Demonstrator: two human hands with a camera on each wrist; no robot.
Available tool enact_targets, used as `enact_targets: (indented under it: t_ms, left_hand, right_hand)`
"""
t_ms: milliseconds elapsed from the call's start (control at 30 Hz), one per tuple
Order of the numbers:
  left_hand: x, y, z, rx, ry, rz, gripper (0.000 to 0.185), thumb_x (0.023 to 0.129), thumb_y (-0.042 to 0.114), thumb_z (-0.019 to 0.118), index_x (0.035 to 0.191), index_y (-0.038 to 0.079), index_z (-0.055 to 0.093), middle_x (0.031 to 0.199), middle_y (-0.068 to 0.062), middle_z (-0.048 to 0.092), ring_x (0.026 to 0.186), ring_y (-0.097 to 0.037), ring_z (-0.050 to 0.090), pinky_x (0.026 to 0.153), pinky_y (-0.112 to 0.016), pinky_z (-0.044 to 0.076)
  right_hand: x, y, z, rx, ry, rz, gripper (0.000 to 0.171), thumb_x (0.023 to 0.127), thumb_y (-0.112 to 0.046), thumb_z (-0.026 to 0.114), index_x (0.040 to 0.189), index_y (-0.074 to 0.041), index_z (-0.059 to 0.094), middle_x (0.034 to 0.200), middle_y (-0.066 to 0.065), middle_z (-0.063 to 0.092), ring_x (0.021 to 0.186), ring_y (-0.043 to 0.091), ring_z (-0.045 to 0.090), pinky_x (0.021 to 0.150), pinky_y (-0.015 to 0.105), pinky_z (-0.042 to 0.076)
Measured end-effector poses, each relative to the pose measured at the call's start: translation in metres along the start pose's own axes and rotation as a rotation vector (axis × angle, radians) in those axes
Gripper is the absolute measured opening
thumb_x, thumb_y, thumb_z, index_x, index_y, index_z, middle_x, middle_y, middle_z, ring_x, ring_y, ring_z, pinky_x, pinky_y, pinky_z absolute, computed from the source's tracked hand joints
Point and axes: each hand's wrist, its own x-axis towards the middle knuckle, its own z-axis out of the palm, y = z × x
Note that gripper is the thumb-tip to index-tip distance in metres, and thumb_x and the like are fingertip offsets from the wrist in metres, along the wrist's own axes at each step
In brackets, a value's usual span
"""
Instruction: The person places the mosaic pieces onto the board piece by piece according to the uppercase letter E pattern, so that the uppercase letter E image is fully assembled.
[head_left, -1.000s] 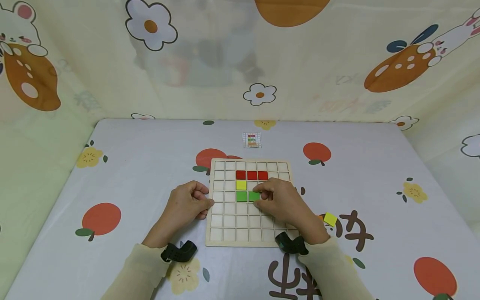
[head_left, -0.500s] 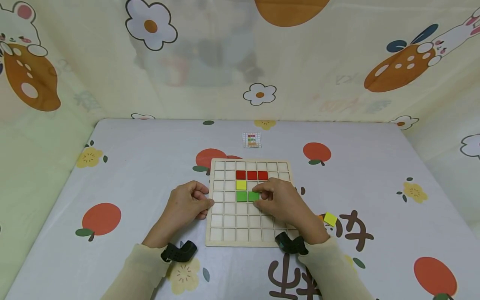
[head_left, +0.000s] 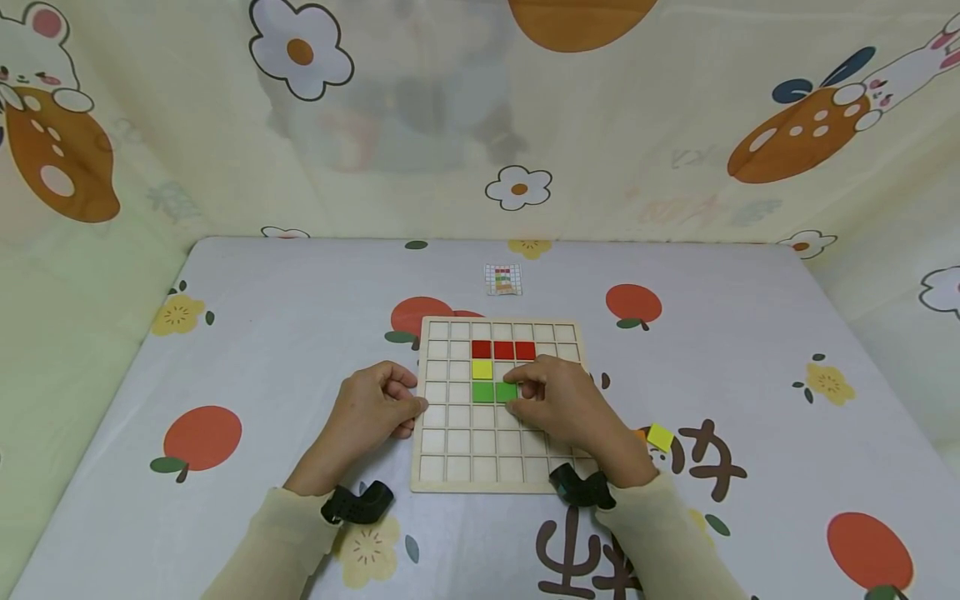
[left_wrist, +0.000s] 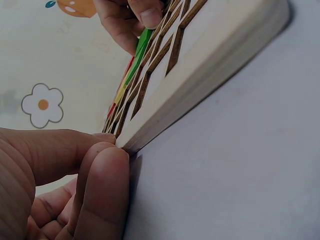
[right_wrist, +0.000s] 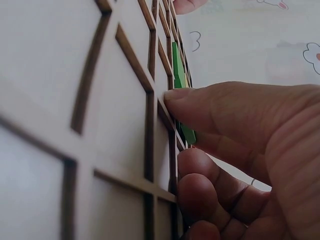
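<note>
Two green square tiles sit side by side in the wooden grid board, below one yellow tile and a row of three red tiles. The right-hand green tile is the piece in hand: the right hand pinches it narrowly between thumb and forefinger, over its cell near the board's middle.

Handling, as judged: thin, rigid, light, smooth-faced; likely to slip if pressed flat, so best taken by two opposite edges and lowered level into the cell.

The left hand steadies the board's left edge, its fingers curled and pressed against the rim.

Loose stock: one yellow tile on the table right of the board, something orange just behind it. A small pattern card lies beyond the board.

By view: the head camera gives the whole layout and colours. The right wrist view shows the green tile standing proud of the grid under the thumb. The left wrist view shows the board's thickness and fingertip contact.
</note>
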Motion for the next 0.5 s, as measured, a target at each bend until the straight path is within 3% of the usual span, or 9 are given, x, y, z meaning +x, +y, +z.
enact_targets:
  t_ms: [500]
  left_hand:
    - [-0.0004,-0.0001,-0.0014,0.001,-0.005,-0.01,0.022,0.089,0.001,0.077,0.107,0.001,0.064,0.078,-0.008,0.067,0.056,-0.014,0.064,0.057,-0.026,0.06]
  right_hand:
    - [0.0006,-0.0002,-0.0002,0.008,-0.008,-0.004,0.027,0.086,-0.007,0.081,0.112,-0.009,0.078,0.081,0.0,0.056,0.075,0.016,0.052,0.063,0.028,0.044]
